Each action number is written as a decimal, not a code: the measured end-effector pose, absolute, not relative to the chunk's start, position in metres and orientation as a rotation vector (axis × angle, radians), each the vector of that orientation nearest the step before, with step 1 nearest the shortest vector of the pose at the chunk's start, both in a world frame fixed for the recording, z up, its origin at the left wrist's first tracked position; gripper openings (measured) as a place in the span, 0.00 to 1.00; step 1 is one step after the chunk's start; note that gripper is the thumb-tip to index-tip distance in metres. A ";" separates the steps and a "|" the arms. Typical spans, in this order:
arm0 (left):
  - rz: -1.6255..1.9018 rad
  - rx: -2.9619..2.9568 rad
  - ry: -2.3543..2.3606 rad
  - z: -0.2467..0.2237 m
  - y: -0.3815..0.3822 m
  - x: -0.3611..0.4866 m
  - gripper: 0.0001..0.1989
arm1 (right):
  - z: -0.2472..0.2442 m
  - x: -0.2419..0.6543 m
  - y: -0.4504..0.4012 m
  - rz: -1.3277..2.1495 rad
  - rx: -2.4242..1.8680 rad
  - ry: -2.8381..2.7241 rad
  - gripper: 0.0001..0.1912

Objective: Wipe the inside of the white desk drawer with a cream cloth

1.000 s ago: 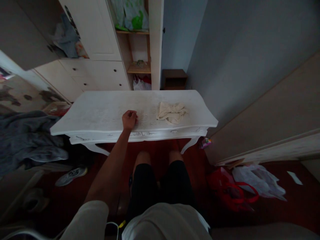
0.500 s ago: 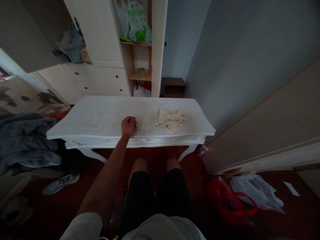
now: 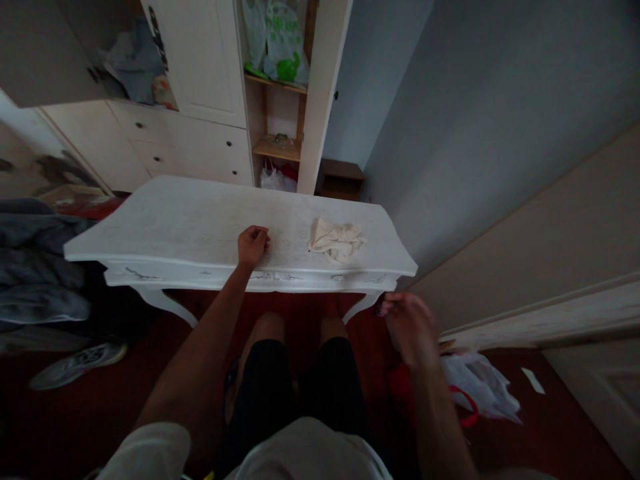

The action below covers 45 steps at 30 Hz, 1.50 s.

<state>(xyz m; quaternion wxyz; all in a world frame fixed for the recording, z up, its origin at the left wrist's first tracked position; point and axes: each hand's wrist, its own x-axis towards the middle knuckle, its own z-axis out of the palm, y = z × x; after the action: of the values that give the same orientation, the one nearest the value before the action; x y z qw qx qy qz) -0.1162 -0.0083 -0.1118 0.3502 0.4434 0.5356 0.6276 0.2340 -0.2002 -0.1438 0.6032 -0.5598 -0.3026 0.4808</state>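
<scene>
A white table (image 3: 200,217) with curved legs stands in front of me. On its top, near the front edge, rests my left hand (image 3: 253,245), its fingers curled; whether anything is inside them is too small to tell. To its right a crumpled cream cloth (image 3: 337,240) lies on the tabletop, touched by neither hand. Beyond the table's front right corner my right hand (image 3: 409,323) is in the air, blurred by motion, its fingers not clear.
Behind the table are white cabinets (image 3: 190,143) and a shelf with plastic bags (image 3: 285,43). Grey clothes (image 3: 37,267) are piled at left, above a shoe (image 3: 80,365). A white plastic bag (image 3: 480,383) lies on the red floor at right. A wall runs along the right.
My right hand has come into view at the right. My left hand remains curled on the table. The view has shifted and tilted slightly; the cloth stays on the tabletop.
</scene>
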 end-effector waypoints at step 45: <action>1.500 1.272 1.607 -0.104 -0.008 -0.110 0.07 | -0.199 0.171 -0.188 1.642 -1.387 -0.351 0.15</action>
<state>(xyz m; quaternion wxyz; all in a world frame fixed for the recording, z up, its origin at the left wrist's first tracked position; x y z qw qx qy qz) -0.1099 -0.0079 -0.1043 0.2966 0.4782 0.6042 0.5642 0.1709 -0.1877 -0.1989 0.4633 -0.5644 -0.1426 0.6682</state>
